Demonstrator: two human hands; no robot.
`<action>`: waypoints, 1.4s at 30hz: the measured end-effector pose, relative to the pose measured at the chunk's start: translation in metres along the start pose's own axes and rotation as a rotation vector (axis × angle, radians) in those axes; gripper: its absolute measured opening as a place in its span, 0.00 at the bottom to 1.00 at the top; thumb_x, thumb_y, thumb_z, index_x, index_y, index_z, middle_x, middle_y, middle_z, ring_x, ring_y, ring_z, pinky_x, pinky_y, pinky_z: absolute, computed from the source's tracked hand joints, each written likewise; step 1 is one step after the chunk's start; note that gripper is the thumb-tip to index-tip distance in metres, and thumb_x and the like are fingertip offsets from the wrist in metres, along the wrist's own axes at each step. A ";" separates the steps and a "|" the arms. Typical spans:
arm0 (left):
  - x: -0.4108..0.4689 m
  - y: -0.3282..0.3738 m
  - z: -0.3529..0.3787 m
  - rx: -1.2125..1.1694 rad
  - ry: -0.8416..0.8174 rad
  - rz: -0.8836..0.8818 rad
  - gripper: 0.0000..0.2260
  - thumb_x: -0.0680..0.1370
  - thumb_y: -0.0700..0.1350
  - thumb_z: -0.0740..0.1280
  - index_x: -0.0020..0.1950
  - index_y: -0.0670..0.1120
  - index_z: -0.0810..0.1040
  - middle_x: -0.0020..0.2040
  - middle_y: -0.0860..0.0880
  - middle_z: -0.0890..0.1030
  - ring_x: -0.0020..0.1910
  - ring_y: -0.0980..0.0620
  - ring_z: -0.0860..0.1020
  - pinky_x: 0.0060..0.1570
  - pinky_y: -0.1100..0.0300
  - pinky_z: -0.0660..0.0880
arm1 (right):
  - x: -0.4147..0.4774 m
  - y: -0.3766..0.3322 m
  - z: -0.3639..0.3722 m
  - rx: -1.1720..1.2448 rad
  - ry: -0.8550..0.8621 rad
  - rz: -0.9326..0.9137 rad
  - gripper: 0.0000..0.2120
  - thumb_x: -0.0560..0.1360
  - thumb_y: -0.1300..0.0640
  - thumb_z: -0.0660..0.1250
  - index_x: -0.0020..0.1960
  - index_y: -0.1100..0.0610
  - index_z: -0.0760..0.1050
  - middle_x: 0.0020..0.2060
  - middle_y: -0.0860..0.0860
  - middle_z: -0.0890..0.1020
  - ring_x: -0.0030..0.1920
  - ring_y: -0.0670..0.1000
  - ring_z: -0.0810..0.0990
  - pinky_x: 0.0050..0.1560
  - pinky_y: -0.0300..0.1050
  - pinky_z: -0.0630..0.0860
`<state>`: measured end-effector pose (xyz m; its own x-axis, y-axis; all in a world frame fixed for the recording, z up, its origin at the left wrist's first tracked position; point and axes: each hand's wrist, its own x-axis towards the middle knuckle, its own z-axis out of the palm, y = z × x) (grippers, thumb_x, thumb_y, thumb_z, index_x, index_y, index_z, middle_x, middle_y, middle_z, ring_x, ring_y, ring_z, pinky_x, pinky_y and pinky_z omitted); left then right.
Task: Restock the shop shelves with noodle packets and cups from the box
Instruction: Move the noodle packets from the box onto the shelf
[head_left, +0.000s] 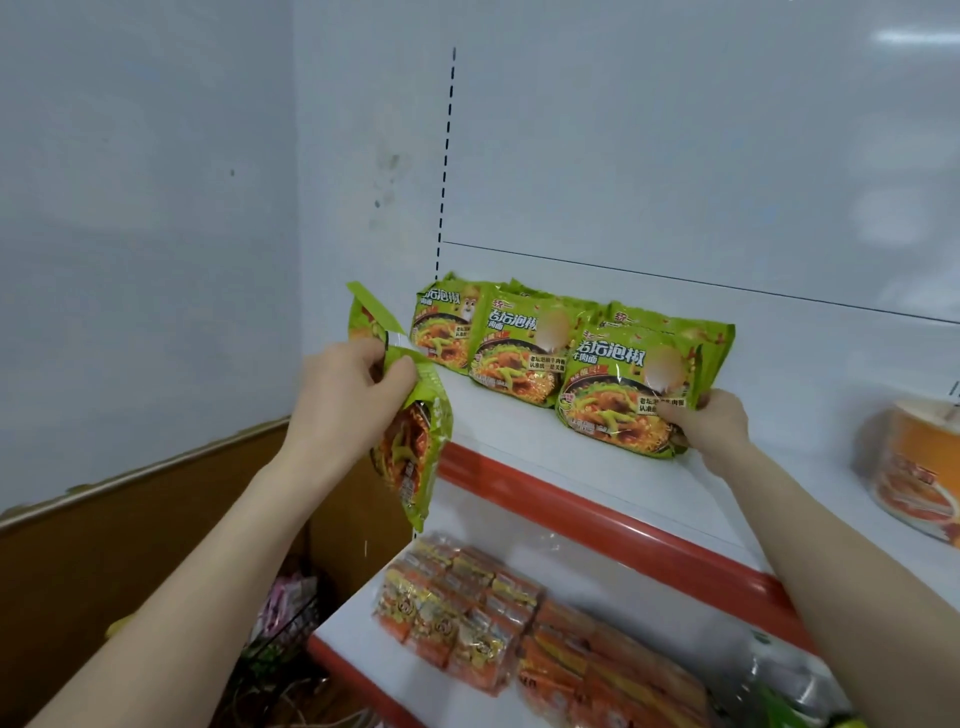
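– Step in hand, would you say?
– Shelving the green packets. The right hand (711, 423) has its fingers curled round the lower right corner of the front packet (618, 384). That packet stands leaning just above the red shelf strip (597, 512), at the near end of the packet row (498, 338) that runs back from the strip.
– And the other hand?
– The left hand (348, 395), off the strip's left end, pinches a spare packet (415, 467) near its top between thumb and curled fingers. The packet hangs edge-on beside the strip and rests on no shelf that I can see.
– So what next?
– My guess is to settle the front packet and let go, then lift the spare packet over the strip, turn it face-out and stand it with the row.
– Is there room for it?
– There's bare shelf above the strip, right of the front packet and well short of the noodle cup (914, 467). Orange packets (493, 623) lie below the strip. Brown cardboard (130, 545) left of the strip may be the box, but I can't tell
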<state>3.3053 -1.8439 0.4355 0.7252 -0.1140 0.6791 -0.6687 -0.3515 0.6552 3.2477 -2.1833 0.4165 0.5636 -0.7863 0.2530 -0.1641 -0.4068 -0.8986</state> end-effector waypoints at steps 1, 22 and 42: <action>0.000 0.000 0.000 0.007 0.001 0.004 0.21 0.68 0.51 0.60 0.36 0.31 0.72 0.33 0.30 0.75 0.32 0.34 0.78 0.34 0.41 0.74 | 0.001 -0.002 0.002 0.018 0.024 0.005 0.11 0.70 0.63 0.71 0.50 0.66 0.76 0.45 0.60 0.78 0.44 0.59 0.78 0.50 0.59 0.78; 0.017 0.019 0.013 -0.113 0.071 0.000 0.19 0.75 0.45 0.64 0.28 0.42 0.61 0.26 0.46 0.60 0.30 0.48 0.60 0.33 0.55 0.57 | -0.103 -0.074 0.013 0.131 -0.463 -0.457 0.13 0.70 0.55 0.71 0.53 0.51 0.75 0.50 0.49 0.80 0.49 0.45 0.80 0.47 0.34 0.78; 0.001 0.002 0.009 -0.339 0.128 -0.224 0.10 0.75 0.49 0.68 0.53 0.47 0.75 0.41 0.49 0.79 0.43 0.52 0.79 0.49 0.52 0.76 | -0.116 -0.093 0.071 0.909 -0.440 -0.106 0.05 0.76 0.64 0.63 0.51 0.59 0.74 0.45 0.54 0.82 0.41 0.50 0.84 0.41 0.46 0.82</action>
<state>3.3060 -1.8528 0.4347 0.8465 0.0543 0.5296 -0.5290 -0.0262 0.8482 3.2551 -2.0212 0.4456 0.8176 -0.4511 0.3578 0.4787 0.1875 -0.8577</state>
